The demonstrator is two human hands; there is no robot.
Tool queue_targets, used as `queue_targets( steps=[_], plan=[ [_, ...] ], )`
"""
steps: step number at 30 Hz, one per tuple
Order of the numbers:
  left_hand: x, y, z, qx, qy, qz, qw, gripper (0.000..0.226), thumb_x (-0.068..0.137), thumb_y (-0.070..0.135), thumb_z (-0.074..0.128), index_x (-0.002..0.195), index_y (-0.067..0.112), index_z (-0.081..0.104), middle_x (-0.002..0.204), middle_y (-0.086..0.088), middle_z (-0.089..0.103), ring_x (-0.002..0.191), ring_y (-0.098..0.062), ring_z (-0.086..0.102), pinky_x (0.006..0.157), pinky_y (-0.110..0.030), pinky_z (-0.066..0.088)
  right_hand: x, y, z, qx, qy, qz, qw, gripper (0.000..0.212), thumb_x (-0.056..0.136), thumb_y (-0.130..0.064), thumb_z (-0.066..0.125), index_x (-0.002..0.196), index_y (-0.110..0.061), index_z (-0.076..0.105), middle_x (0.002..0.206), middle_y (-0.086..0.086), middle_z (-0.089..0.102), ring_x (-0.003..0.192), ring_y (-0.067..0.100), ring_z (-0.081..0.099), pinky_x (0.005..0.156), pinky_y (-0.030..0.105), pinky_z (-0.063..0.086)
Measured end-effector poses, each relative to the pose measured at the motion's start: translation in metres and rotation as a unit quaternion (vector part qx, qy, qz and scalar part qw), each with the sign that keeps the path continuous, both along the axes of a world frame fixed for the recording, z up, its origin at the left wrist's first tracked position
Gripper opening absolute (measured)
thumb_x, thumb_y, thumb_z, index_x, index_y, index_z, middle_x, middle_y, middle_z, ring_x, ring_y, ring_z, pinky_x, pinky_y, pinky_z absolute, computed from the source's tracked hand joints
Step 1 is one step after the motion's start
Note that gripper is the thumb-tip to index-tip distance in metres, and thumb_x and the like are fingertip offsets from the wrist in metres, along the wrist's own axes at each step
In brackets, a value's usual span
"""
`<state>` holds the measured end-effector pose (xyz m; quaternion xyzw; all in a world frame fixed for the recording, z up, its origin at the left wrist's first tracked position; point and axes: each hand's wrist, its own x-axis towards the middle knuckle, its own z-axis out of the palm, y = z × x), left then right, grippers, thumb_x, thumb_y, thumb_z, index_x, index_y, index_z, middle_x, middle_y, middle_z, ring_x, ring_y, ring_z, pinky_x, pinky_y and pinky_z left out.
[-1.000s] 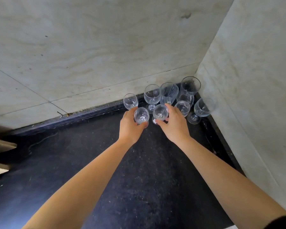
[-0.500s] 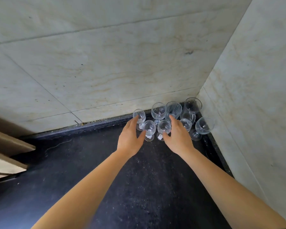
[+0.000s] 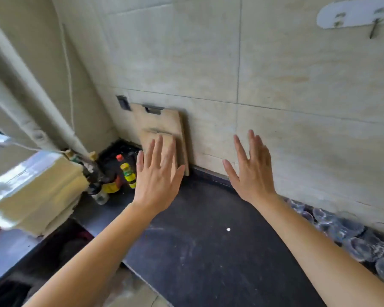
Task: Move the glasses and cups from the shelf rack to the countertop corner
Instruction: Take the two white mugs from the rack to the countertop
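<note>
The glasses [image 3: 350, 238] cluster (blurred) at the countertop's [image 3: 208, 251] right edge by the wall. Both hands, left hand [image 3: 156, 176] and right hand [image 3: 252, 171], hover empty, fingers spread wide. Cutting boards [image 3: 162, 134] lean at the back edge beside bottles [image 3: 126, 171].

No text, brand or number can be read anywhere. The bottle [image 3: 127, 173] with the yellow label beside the dark bottles [image 3: 93, 173] carries print too blurred to make out, and the white plate [image 3: 355, 15] high on the wall shows only smeared marks.
</note>
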<state>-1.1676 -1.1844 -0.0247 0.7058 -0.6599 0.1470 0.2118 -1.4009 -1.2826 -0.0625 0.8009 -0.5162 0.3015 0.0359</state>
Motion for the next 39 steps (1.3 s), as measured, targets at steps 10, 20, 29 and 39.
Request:
queue_targets(
  steps=[10, 20, 29, 39],
  plan=[
    [0.211, 0.272, 0.038, -0.057, -0.020, 0.300, 0.952, 0.076, 0.096, 0.059, 0.034, 0.159, 0.021, 0.013, 0.167, -0.014, -0.002, 0.154, -0.034, -0.002, 0.121, -0.059, 0.006, 0.297, 0.156, 0.047, -0.024, 0.000, 0.312, 0.950, 0.080, 0.096, -0.064, 0.039, 0.161, -0.023, 0.017, 0.168, 0.021, 0.003, 0.153, 0.044, 0.008, 0.122, 0.060, 0.010],
    [0.399, 0.585, 0.035, -0.088, -0.022, 0.487, 0.869, 0.081, 0.095, 0.061, 0.032, 0.160, 0.022, 0.005, 0.166, -0.013, -0.014, 0.153, -0.031, -0.012, 0.117, -0.066, 0.007, 0.596, 0.426, 0.067, -0.088, -0.020, 0.522, 0.848, 0.080, 0.096, -0.065, 0.039, 0.161, -0.023, 0.020, 0.169, 0.018, 0.005, 0.155, 0.041, 0.008, 0.123, 0.057, 0.009],
    [0.531, 0.799, 0.046, -0.040, -0.045, 0.610, 0.790, 0.080, 0.095, 0.064, 0.025, 0.160, 0.023, 0.002, 0.166, -0.012, -0.017, 0.153, -0.031, -0.013, 0.119, -0.065, 0.006, 0.788, 0.641, 0.069, -0.094, -0.018, 0.631, 0.770, 0.081, 0.095, -0.065, 0.040, 0.161, -0.023, 0.020, 0.169, 0.018, -0.001, 0.156, 0.038, 0.002, 0.125, 0.055, 0.005],
    [0.668, 0.906, 0.024, -0.004, -0.017, 0.678, 0.735, 0.079, 0.095, 0.065, 0.018, 0.159, 0.026, -0.007, 0.163, -0.009, -0.027, 0.151, -0.027, -0.021, 0.121, -0.060, -0.001, 0.966, 0.757, 0.045, -0.114, -0.005, 0.701, 0.704, 0.082, 0.096, -0.067, 0.038, 0.162, -0.027, 0.011, 0.169, 0.019, -0.007, 0.156, 0.037, -0.006, 0.125, 0.055, 0.001]
  ],
)
